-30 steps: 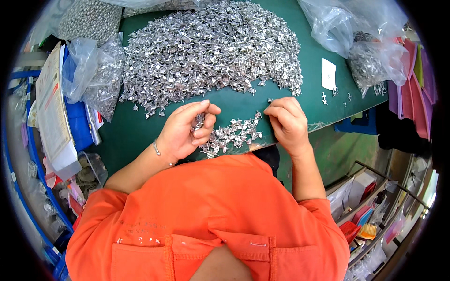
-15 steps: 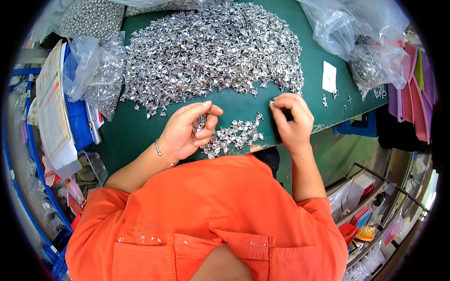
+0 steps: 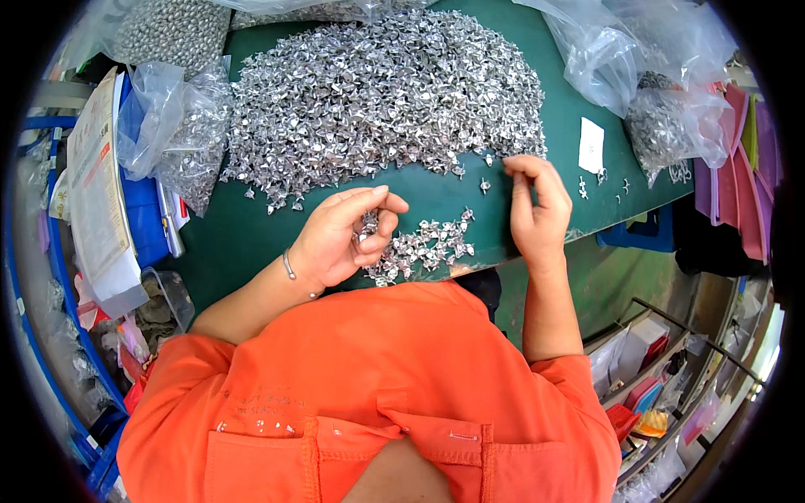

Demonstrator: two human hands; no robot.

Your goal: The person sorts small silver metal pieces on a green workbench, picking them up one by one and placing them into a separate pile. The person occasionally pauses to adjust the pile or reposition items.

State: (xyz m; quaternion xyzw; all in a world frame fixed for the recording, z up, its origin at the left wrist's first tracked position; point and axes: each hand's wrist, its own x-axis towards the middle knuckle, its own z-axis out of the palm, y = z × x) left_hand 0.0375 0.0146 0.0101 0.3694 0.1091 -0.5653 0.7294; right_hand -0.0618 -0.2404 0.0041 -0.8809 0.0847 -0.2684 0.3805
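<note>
Left hand [image 3: 340, 239]: a few pieces [image 3: 367, 225] are held in the curled fingers.
Right hand [image 3: 541, 205]: thumb and forefinger are bent toward each other; whether a piece is pinched at the tips cannot be told.
Lone piece [image 3: 485, 185]: it is seen on the desk [image 3: 436, 198], just left and slightly near of the right fingers, the right hand being nearer. Its long axis cannot be made out.
Small pile [image 3: 423, 247]: it is spread between the hands, by the near edge.
Heap [image 3: 386, 101]: the far middle is covered by it, as far right as the right fingertips.
Open room: a bare strip is found between heap and small pile, widening right toward the card [image 3: 591, 145].
Edges: the near edge is crossed by the right forearm; far left and far right are bounded by bags [image 3: 199, 138].
</note>
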